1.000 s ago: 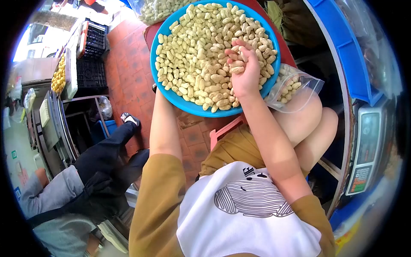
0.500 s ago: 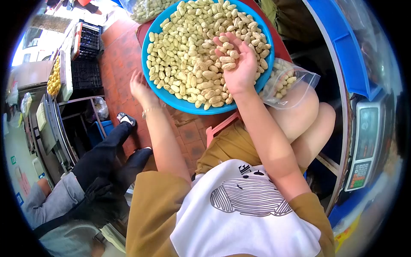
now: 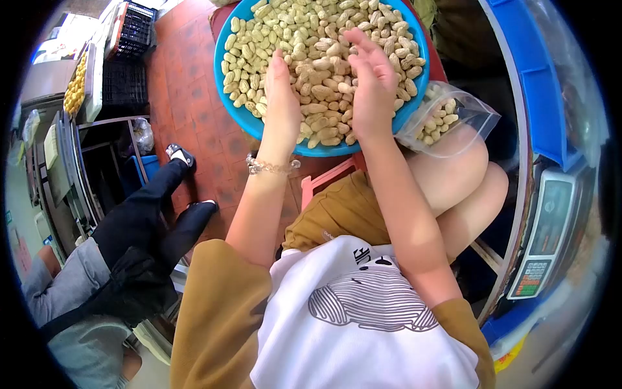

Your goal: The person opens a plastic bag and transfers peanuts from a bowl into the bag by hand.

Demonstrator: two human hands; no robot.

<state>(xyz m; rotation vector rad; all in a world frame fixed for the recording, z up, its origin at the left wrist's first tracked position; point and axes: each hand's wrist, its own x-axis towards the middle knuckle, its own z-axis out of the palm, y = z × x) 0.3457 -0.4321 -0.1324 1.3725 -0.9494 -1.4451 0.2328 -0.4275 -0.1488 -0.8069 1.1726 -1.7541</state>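
Note:
A round blue basin is full of unshelled peanuts, pale at the left and browner at the right. My left hand is over the near left part of the heap, fingers stretched out and palm turned inward. Opposite it, my right hand hangs over the right side with its fingers apart and no peanut seen in it. Peanuts show between the two hands; whether the fingertips touch them I cannot tell. A clear plastic bag with peanuts inside lies beside the basin, against my knee.
On the right stand a blue tray and a digital scale. Another person's dark-trousered legs extend across the red tiled floor at left. Black crates stand farther back. A pink stool edge shows below the basin.
My left hand has come from outside the basin to over the peanuts. My right hand has turned, and the peanuts in its palm are gone. The basin appears slightly higher in view.

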